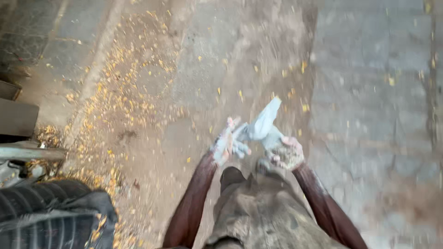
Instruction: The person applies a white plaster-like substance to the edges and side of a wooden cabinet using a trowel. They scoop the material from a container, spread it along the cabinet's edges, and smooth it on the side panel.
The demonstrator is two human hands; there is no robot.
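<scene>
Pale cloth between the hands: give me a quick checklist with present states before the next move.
1. Left hand touching the pale cloth: ok.
2. Right hand at the cloth's lower end: ok.
3. Firmness of either grip: cannot tell, picture blurred.
4. Hands clean: not ok, both look coated in grey dust.
5. Ground free of litter: not ok, yellow bits scattered.
</scene>
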